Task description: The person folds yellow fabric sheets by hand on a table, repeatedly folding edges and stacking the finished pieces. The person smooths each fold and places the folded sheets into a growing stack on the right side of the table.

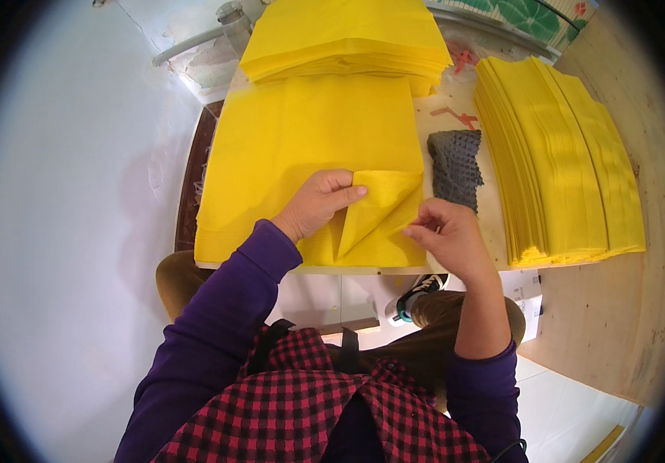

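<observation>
A stack of yellow fabric sheets (294, 131) lies flat in front of me on the table. My left hand (324, 202) pinches the turned-up near corner of a yellow sheet (379, 197), thumb on top. The sheet's underside shows there as a folded triangle. To the right, my right hand (444, 231) has its thumb and forefinger pressed together at the right edge of that sheet, by a lower corner. How many layers lie between those fingers cannot be made out. A dark grey textured cloth (456, 168) rests just beyond my right hand.
Another yellow stack (348, 38) sits at the back. Folded yellow sheets (560, 162) stand in a thick pile on the right. Red tape strips (456, 117) mark the pale tabletop. A clear bottle (233, 25) is at the back left, near the white wall (70, 216). A wooden panel (602, 324) borders the right.
</observation>
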The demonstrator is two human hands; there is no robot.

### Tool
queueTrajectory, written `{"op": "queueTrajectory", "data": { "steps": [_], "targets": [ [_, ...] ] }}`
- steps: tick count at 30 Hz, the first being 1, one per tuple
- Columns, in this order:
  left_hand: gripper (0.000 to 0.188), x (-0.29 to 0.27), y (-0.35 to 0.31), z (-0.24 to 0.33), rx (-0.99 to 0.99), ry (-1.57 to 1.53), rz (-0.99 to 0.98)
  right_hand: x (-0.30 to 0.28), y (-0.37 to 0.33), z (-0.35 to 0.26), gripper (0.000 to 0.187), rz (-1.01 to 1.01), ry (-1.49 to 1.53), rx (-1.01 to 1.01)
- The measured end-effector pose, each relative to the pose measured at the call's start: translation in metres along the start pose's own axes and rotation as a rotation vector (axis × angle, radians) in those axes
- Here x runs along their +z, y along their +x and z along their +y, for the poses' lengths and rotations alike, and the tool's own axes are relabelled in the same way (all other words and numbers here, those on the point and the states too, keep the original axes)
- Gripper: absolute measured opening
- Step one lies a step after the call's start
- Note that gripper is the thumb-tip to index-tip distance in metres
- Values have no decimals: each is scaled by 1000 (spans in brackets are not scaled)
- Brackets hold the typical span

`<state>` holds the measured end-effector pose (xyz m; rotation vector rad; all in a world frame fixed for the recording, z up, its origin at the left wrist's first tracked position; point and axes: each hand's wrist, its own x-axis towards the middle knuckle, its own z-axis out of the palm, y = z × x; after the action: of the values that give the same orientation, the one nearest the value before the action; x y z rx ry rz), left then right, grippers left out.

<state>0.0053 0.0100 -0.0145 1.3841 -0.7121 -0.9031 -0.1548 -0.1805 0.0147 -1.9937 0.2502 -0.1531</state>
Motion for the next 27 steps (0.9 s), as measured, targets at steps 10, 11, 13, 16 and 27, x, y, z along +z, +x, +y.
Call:
{"op": "queueTrajectory", "data": {
  "steps": [10, 11, 13, 16, 27],
  "targets": [
    [22, 5, 1, 2, -8, 16, 40, 3, 6, -6, 11, 298, 137, -172],
    [22, 5, 1, 1, -22, 30, 45, 3, 8, -8, 12, 310, 52, -199],
    [23, 2, 0, -1, 15, 70, 28, 7, 12, -11, 15, 318, -103, -247],
    [24, 1, 2, -4, 16, 110, 30, 13, 16, -14, 18, 299, -264, -280],
    [19, 2, 0, -5, -3, 60, 19, 10, 16, -12, 18, 178, -360, -196]
  ]
}}
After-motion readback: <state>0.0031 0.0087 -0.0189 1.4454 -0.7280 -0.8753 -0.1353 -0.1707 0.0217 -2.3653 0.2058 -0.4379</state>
